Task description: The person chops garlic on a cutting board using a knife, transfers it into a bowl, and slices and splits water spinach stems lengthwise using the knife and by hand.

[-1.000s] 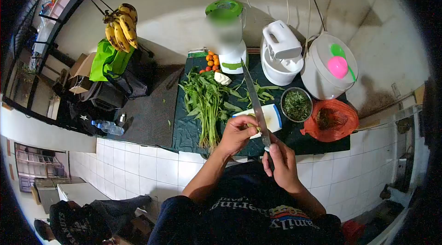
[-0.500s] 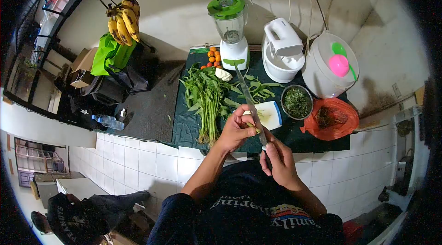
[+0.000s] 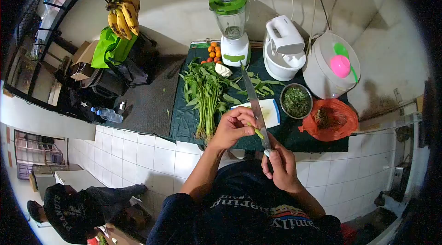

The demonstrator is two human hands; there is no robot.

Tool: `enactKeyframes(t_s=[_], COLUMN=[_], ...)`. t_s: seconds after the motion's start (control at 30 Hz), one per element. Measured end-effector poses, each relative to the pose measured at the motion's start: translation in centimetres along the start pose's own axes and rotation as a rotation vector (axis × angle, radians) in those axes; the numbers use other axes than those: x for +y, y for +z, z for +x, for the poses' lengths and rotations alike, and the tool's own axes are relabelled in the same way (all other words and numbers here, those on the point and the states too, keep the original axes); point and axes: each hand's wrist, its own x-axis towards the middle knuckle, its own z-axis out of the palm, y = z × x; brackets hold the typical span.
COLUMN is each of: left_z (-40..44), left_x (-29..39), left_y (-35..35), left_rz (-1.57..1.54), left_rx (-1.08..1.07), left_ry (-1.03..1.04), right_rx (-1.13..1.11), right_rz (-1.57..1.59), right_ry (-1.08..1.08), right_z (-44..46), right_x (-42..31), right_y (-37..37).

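Note:
My right hand (image 3: 282, 166) is closed around the handle of a long knife (image 3: 252, 95), whose blade points up and away over the table. Pinched in my left hand (image 3: 232, 129) is a slim yellow-green vegetable piece (image 3: 258, 132), held against or close beside the blade; its exact kind is unclear. Under the knife lies a white cutting board (image 3: 271, 115) with a blue edge, partly covered by my left hand. A bunch of long-stemmed leafy greens (image 3: 205, 90) rests left of the board. Loose leaves (image 3: 260, 86) lie behind it, and a bowl of cut greens (image 3: 295, 101) stands to its right.
An orange-red plastic bag (image 3: 340, 127) with trimmings lies on the right. At the back are a blender (image 3: 234, 28), a white mixer (image 3: 285, 37), a large white container (image 3: 327, 79) and small orange fruits (image 3: 214, 52). Bananas (image 3: 123, 17) hang at left. Another person (image 3: 73, 212) is at lower left.
The knife and both hands stay nearly in place, with the green piece now showing longer along the blade. The view has shifted slightly, and the person at lower left has moved a little.

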Motion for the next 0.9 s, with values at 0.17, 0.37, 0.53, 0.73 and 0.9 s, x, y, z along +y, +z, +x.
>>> enactKeyframes(t_s=[0.17, 0.37, 0.53, 0.73, 0.9], left_z=[-0.2, 0.1, 0.1, -0.1, -0.1], left_x=[-1.1, -0.6, -0.8, -0.7, -1.3], left_y=[-0.3, 0.5, 0.0, -0.4, -1.8], left_rz=[0.030, 0.027, 0.022, 0.008, -0.028], left_rx=[-0.017, -0.018, -0.009, 0.007, -0.090], left_ry=[-0.058, -0.057, -0.067, -0.057, -0.023], right_rx=[-0.019, -0.024, -0.016, 0.005, 0.017], right_rz=[-0.014, -0.007, -0.063, -0.134, -0.285], right_ry=[0.006, 0.037, 0.023, 0.062, -0.005], right_z=[-0.2, -0.4, 0.3, 0.5, 0.7], right_x=[0.1, 1.8, 1.2, 1.0, 1.6], right_y=[-0.3, -0.9, -0.5, -0.1, -0.2])
